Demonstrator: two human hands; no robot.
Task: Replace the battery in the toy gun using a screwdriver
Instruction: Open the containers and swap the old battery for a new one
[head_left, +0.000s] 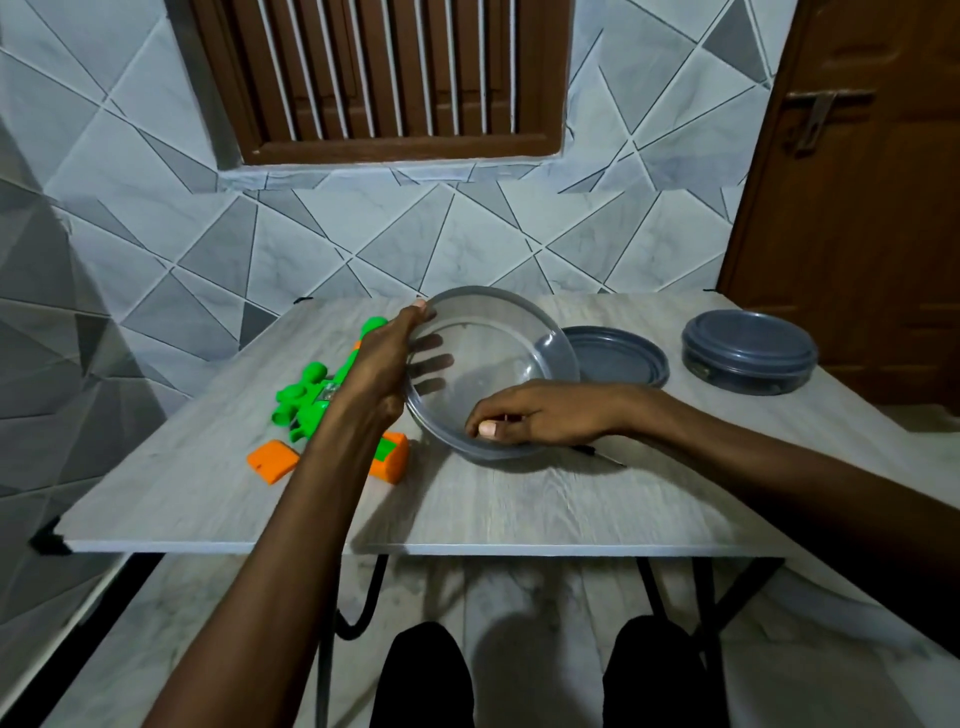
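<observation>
Dim, bluish indoor light from above casts soft shadows, with wide-angle bending at the edges and slight blur.

Nothing here can be read: no text, brand, number or sign. A small pale patch on the green toy gun (311, 376) might be a sticker, but it is too small and blurred to make out.

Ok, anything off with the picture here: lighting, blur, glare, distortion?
Head view: dim, flat light; soft arm shadows on the table; wide-angle distortion leans the door inward; left hand slightly motion-soft; a pale glare patch on the clear container.
</observation>
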